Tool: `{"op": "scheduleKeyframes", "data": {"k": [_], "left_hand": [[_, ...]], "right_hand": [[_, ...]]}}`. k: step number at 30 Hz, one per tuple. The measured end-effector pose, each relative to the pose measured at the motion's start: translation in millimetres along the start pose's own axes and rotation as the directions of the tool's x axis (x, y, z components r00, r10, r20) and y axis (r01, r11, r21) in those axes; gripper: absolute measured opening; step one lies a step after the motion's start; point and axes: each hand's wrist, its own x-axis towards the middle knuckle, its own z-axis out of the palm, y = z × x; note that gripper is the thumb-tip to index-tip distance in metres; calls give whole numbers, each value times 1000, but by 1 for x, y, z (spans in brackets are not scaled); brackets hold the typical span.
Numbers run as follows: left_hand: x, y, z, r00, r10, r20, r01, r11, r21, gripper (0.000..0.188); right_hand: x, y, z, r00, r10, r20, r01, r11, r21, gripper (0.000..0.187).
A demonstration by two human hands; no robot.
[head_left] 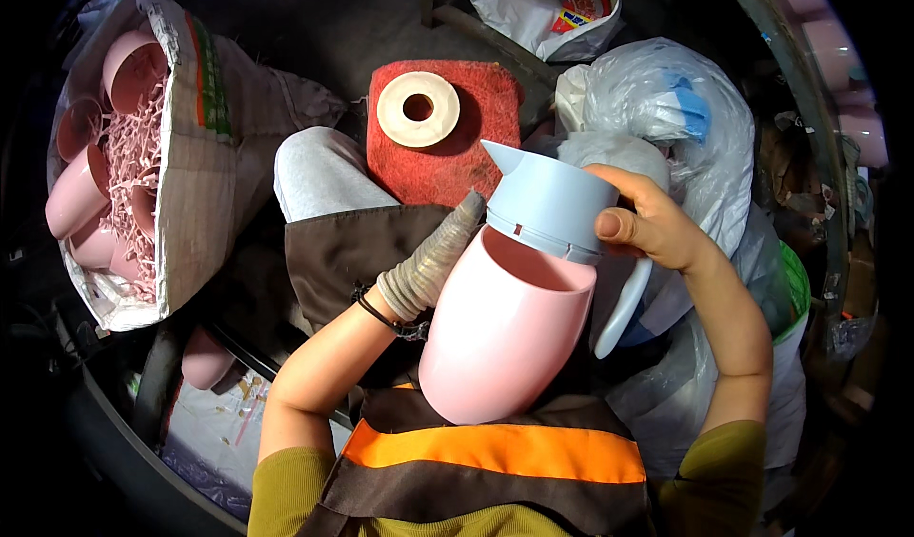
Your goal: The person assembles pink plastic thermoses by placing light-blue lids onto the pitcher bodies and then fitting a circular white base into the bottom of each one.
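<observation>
Pink jug body (505,332) on lap, mouth up. Right hand (657,228) grip clenched on blue spouted lid (547,199), seated askew on rim, not fully home. Left hand (433,261), gloved, hidden behind body; grip cannot tell. Sack of pink bodies (105,170) waits at left.

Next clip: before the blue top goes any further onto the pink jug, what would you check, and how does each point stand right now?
1. Right hand grips the light blue plastic lid with spout and handle: ok.
2. Gloved left hand steadies the pale pink plastic jug body: cannot tell, fingers hidden behind the jug.
3. Lid sits level on the jug mouth: not ok, tilted, pink rim exposed.
4. Jug interior free of debris: cannot tell.
5. Round cream plastic ring lies apart on the red fibrous mat: ok.
</observation>
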Motion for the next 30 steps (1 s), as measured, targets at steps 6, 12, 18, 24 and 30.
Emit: {"op": "scheduleKeyframes", "data": {"k": [6,12,18,24,30], "left_hand": [[0,-7,-3,999,17,40,-17,1000,17,91],[-4,-11,-6,999,25,35,-27,996,79,98],[-15,-5,-13,994,6,113,-47,930,364,96],[-22,-6,-3,988,-39,150,-43,861,507,93],[-20,-14,-12,986,101,131,-144,915,378,95]], "right_hand": [[7,16,-1,992,-122,12,123,989,-78,66],[4,17,-3,995,-85,56,94,977,-193,66],[3,12,-2,987,-68,148,109,950,-291,65],[4,5,-7,963,-23,269,137,900,-414,66],[0,19,7,991,-93,100,120,941,-317,67]]}}
